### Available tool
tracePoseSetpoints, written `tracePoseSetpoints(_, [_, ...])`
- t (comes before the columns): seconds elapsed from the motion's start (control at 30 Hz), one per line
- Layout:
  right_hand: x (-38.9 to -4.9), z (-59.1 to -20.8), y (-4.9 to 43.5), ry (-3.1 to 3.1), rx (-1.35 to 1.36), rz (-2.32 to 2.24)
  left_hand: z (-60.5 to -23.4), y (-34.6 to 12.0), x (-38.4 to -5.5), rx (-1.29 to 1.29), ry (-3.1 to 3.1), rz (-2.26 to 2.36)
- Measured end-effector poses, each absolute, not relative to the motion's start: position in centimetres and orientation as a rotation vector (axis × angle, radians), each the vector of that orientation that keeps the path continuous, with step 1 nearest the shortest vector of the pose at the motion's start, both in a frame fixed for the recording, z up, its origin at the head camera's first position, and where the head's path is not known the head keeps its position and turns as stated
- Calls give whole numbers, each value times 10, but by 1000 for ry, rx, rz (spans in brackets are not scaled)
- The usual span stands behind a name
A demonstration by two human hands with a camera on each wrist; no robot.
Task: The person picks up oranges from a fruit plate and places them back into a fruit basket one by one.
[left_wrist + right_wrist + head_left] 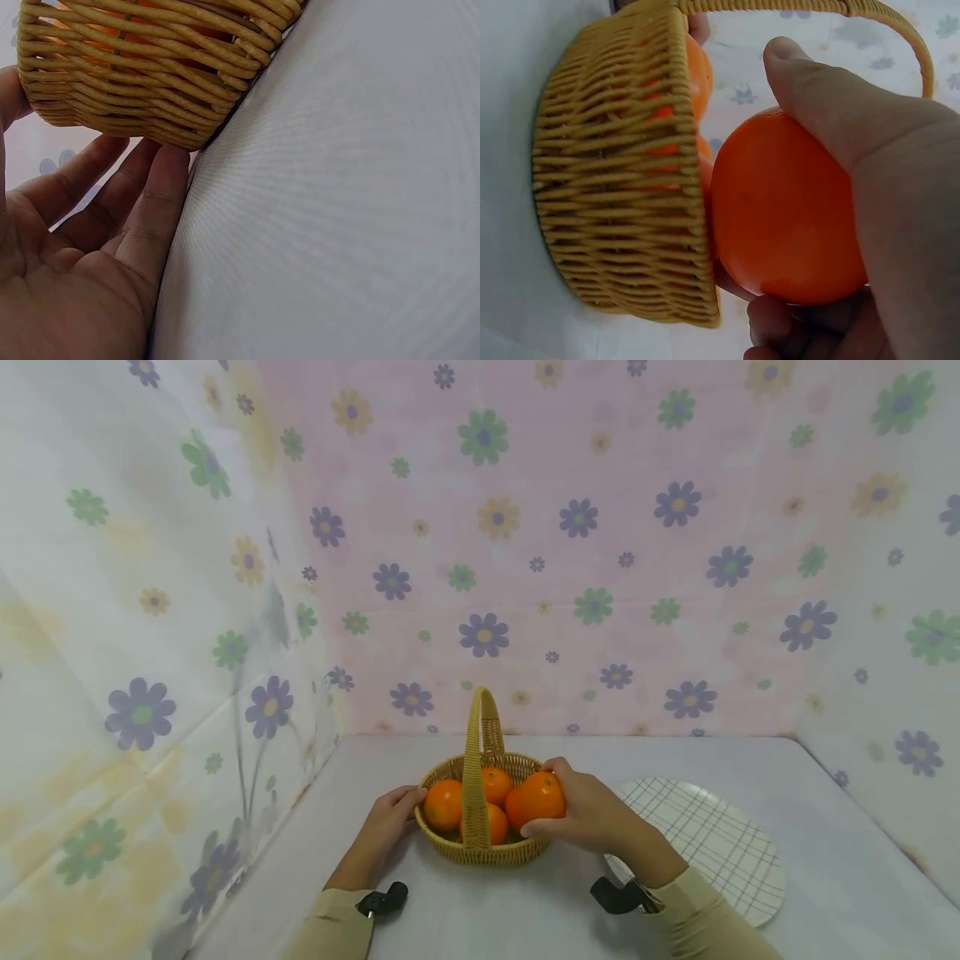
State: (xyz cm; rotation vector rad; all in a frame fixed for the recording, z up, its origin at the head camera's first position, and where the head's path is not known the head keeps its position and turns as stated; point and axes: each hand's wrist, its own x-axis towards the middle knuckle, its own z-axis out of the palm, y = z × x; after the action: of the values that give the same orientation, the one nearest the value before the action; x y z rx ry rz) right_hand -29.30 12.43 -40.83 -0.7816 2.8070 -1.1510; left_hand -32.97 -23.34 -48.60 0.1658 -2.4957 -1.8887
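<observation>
A tan wicker basket (491,857) with a tall arched handle stands on the table with several oranges (442,804) inside. My left hand (392,818) holds the basket's left side. In the left wrist view its thumb (10,97) lies against the weave near the rim, and its fingertips touch the lower edge. Over the basket's right rim, my right hand (592,810) grips an orange (784,214) between thumb and fingers. In the right wrist view that orange sits just outside the rim line, above the other fruit. The handle hides part of the fruit in the head view.
A white oval plate (720,835) with a dark grid pattern lies on the table right of the basket, partly under my right forearm. Flower-printed cloth (540,527) hangs behind and at both sides. A white cloth (465,918) covers the table.
</observation>
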Motion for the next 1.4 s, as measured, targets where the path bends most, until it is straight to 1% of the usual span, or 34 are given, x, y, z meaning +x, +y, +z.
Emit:
tracePoseSetpoints(0.23, [-291,-406,114,2903,-713,-1082,-482,-236,-333,172,-2529,-1874])
tracePoseSetpoints(0.43, [-294,-414,108,2954,-762,-1057,-481,-235,-332,153,-2510,-1898])
tracePoseSetpoints(0.67, [-289,-417,103,3097,-754,-899,-481,-234,-329,148,-2528,-1897])
tracePoseSetpoints(1.03, [-282,-418,99,3043,-731,-905,-477,-229,-326,106,-2442,-1949])
tracePoseSetpoints(1.4, [-281,-417,95,3056,-706,-896,-481,-232,-330,135,-2476,-1928])
